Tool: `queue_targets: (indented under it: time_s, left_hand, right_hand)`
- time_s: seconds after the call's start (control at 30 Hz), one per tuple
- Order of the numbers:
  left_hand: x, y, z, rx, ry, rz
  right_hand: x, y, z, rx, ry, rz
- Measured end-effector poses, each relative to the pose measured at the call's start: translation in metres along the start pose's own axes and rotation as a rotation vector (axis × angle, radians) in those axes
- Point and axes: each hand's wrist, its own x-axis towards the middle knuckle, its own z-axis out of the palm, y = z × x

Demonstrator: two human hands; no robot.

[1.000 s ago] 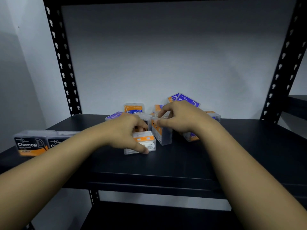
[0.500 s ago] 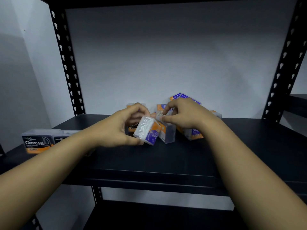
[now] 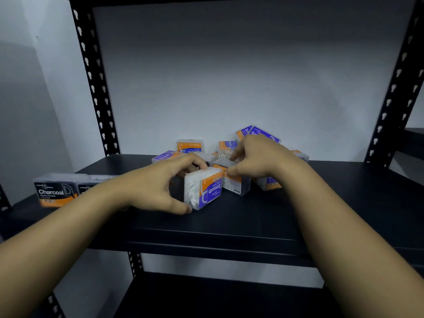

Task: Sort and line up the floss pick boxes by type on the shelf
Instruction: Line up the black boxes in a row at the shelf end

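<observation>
Clear glossy plastic Smooth box [image 3: 203, 189], matt black metal shelf [image 3: 229, 223]

Storeroom or shop backroom: black boltless steel shelving [image 3: 229, 226], boxed floss picks [image 3: 55, 191], bare white wall [image 3: 229, 76].

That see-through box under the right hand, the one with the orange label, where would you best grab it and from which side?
Probably from above, pinching the two long side walls near the top edge. The orange-label box stands upright on the shelf, with other boxes crowding its back, so its top is the freest part. The right hand already pinches its top edge that way.
</observation>
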Motion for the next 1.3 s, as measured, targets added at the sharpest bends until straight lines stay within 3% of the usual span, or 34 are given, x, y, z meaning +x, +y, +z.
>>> queue_targets:
  time_s: [0.1,0.23,0.4,0.5,0.8,1.1,1.3]
  left_hand:
    - [0.002,0.002,0.002,-0.014,0.009,-0.009]
    - [0.010,0.004,0.005,-0.018,0.081,-0.016]
    - [0.015,-0.003,-0.002,0.090,0.130,-0.070]
    - [0.018,-0.009,-0.005,0.140,0.145,-0.110]
    - [0.025,-0.010,-0.005,0.178,0.159,-0.177]
    - [0.038,-0.007,-0.007,0.309,0.164,-0.163]
    - [0.046,-0.001,-0.031,0.179,0.098,-0.109]
  right_hand:
    - [0.000,0.001,0.002,-0.041,-0.026,-0.003]
    - [-0.005,0.002,-0.002,-0.019,0.089,-0.089]
    - [-0.010,0.007,-0.008,0.198,-0.009,-0.133]
    - [-0.007,0.007,-0.006,0.184,0.000,-0.140]
    - [-0.005,-0.002,0.002,-0.117,-0.102,0.085]
    - [-0.016,-0.011,-0.006,-0.159,-0.150,0.118]
    - [-0.016,-0.007,-0.010,-0.039,-0.143,0.149]
